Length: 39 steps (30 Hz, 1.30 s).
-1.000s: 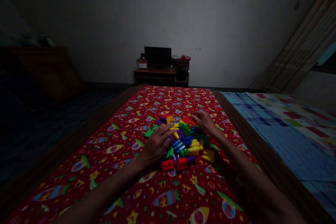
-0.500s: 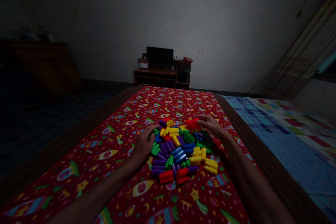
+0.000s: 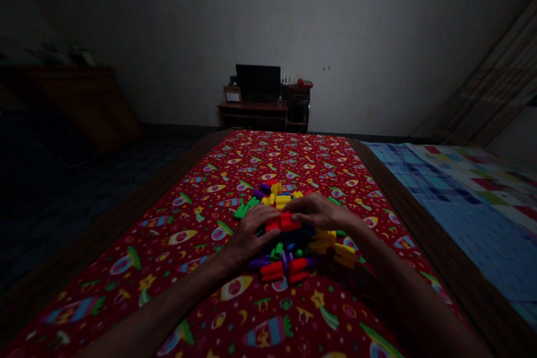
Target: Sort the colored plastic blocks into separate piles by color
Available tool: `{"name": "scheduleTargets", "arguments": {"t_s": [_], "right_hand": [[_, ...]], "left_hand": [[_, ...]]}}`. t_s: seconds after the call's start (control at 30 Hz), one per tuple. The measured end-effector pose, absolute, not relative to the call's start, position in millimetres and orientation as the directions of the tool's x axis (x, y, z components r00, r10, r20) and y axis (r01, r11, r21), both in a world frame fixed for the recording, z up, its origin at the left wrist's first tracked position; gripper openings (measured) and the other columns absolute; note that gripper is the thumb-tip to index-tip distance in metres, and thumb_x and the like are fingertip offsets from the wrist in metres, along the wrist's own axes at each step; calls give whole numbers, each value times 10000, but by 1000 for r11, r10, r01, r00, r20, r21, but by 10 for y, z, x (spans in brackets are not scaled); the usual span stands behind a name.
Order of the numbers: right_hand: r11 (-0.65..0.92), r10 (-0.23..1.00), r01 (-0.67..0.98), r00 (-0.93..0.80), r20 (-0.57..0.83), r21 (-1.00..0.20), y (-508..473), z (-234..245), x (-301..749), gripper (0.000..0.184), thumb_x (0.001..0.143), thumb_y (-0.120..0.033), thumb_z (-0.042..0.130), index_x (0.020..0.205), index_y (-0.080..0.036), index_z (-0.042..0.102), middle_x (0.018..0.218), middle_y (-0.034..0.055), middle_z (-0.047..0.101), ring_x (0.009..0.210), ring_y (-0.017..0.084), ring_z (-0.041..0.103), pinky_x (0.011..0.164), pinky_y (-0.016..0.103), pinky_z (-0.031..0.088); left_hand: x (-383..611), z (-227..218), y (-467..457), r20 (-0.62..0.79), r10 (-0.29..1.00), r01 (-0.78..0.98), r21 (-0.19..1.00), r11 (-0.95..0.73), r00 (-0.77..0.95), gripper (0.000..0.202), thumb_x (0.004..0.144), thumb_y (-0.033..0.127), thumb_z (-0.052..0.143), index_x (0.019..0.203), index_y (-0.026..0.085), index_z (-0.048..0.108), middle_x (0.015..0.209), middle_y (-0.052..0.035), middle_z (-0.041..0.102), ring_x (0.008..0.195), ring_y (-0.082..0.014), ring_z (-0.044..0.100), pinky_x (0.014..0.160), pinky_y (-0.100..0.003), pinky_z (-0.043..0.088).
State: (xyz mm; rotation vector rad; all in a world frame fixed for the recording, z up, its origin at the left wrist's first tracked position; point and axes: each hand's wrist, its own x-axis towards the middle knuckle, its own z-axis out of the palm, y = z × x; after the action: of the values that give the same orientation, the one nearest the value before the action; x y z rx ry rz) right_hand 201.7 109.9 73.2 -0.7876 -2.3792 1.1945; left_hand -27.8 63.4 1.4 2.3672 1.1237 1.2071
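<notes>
A heap of coloured plastic blocks (image 3: 289, 201), red, yellow, green, blue and purple, lies on a red rocket-print sheet (image 3: 251, 313). Both hands are over the heap's middle. My left hand (image 3: 247, 235) and my right hand (image 3: 323, 212) come together with fingers curled round a red block piece (image 3: 285, 222) held between them just above the pile. The blocks beneath the hands are partly hidden.
The sheet covers a mattress with a dark wooden frame (image 3: 423, 235) along its right side. A blue patterned sheet (image 3: 470, 201) lies further right. A low desk with a dark monitor (image 3: 258, 83) stands at the far wall. Dim floor spreads to the left.
The hands, spread at the two sides of the heap before, have come together over its middle and now grip a red block piece. The view has tipped slightly.
</notes>
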Motion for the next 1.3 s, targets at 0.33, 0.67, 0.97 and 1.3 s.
{"name": "scheduleTargets", "arguments": {"t_s": [0.33,0.67,0.97,1.3], "right_hand": [[111,946,445,226,232,-888,1714,360,3153,424,693,-466,618,844,-87,737,674,83,698,575,183,617,517,266,457],[-5,810,832,330,486,-555,1714,271,3277,373,764,-201,472,1004,-84,733,958,177,728,938,276,651,837,357,472],[627,740,449,-597,309,-636,915,681,1813,312,915,-357,516,1079,-164,699,827,35,716,699,139,611,618,214,401],[527,848,547,-297,439,-650,1165,655,2012,262,808,-204,617,1042,-174,729,933,76,751,808,187,689,712,255,496]], "left_hand": [[-287,35,638,493,849,557,657,-508,192,482,833,486,601,1238,226,570,1141,-75,684,1033,-241,655,909,-406,525],[-330,-18,663,462,884,550,722,-420,69,609,821,537,589,1333,227,477,1213,-95,657,1108,-262,631,968,-439,503],[-361,-144,654,505,851,485,713,-506,145,584,824,494,620,1328,255,448,1255,-107,624,1130,-275,624,958,-470,526],[-304,-126,652,631,754,492,606,-625,183,516,918,354,515,1388,250,329,1318,-124,551,1108,-231,629,959,-425,522]]}}
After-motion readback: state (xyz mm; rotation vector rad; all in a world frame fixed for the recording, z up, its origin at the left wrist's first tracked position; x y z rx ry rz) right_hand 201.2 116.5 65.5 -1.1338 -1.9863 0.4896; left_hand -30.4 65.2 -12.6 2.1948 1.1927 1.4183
